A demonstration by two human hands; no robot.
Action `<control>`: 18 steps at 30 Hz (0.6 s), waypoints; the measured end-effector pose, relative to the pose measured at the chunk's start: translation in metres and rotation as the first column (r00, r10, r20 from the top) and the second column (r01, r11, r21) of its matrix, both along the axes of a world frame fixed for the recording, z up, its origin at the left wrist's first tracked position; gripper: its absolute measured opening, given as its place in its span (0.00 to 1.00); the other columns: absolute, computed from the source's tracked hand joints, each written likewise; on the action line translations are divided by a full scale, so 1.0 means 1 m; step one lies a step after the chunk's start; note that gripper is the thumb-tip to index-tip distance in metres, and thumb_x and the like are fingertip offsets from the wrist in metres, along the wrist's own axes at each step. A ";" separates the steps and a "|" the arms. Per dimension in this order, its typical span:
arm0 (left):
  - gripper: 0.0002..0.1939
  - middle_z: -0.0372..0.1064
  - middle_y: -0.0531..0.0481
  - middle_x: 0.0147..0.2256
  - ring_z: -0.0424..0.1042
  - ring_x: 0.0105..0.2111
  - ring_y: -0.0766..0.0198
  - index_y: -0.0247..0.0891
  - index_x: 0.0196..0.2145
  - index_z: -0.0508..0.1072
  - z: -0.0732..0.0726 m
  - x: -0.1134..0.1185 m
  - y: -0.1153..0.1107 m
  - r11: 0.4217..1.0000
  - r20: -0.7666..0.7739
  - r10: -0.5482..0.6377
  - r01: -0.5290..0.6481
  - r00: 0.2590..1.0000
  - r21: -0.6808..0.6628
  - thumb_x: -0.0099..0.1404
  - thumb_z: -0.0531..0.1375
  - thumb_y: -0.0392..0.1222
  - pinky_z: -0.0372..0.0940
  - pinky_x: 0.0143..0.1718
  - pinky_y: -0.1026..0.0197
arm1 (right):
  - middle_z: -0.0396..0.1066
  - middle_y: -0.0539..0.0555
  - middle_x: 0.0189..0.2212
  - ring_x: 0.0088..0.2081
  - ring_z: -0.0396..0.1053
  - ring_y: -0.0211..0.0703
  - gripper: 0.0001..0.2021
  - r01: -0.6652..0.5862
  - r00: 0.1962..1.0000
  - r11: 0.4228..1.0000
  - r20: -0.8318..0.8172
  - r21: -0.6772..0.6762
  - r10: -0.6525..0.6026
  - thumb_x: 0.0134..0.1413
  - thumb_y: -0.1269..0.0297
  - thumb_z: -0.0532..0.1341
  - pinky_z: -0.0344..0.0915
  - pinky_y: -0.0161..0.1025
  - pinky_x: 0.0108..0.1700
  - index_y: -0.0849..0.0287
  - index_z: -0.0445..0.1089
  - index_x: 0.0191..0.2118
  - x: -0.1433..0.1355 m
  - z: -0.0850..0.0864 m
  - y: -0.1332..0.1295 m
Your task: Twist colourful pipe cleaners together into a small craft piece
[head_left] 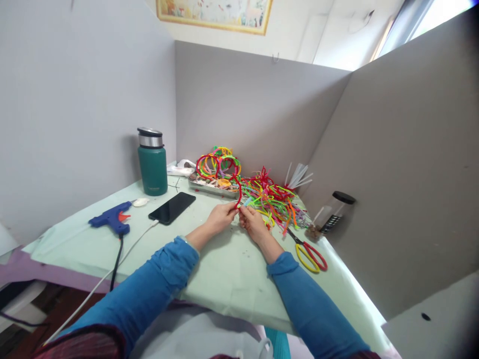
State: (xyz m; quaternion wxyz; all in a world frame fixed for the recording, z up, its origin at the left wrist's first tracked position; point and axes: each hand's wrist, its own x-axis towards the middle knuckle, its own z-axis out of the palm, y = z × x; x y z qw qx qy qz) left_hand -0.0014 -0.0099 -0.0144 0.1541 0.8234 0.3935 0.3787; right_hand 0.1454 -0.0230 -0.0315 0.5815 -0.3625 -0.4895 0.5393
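Observation:
Both hands meet over the middle of the table. My left hand [221, 217] pinches the lower end of a red pipe cleaner [240, 189], which rises in a curve above the fingers. Right beside it, my right hand [251, 219] has its fingers closed at the same end of the red strand, with a small light-blue piece [247, 202] showing by the fingertips. Just behind the hands lies a tangled pile of coloured pipe cleaners [277, 197]. A metal tray [213, 189] holds coloured rings [207, 166] and small pieces.
At left are a blue glue gun [112, 218], a phone [172, 208] with a white cable, and a green bottle [152, 169]. Scissors [312, 257] lie at right, near a clear jar [331, 217]. White sticks [298, 175] stand behind the pile. Grey partitions [254, 99] enclose the table.

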 end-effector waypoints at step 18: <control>0.09 0.67 0.52 0.24 0.61 0.23 0.69 0.35 0.31 0.71 0.001 0.002 0.000 0.998 0.029 0.055 -0.055 0.998 -0.010 0.59 0.54 0.42 0.52 0.26 0.67 | 0.60 0.44 0.17 0.17 0.55 0.29 0.18 0.020 1.000 1.000 0.010 -0.003 -0.020 0.39 0.51 0.67 0.50 0.30 0.18 0.58 0.61 0.24 -0.001 0.000 0.001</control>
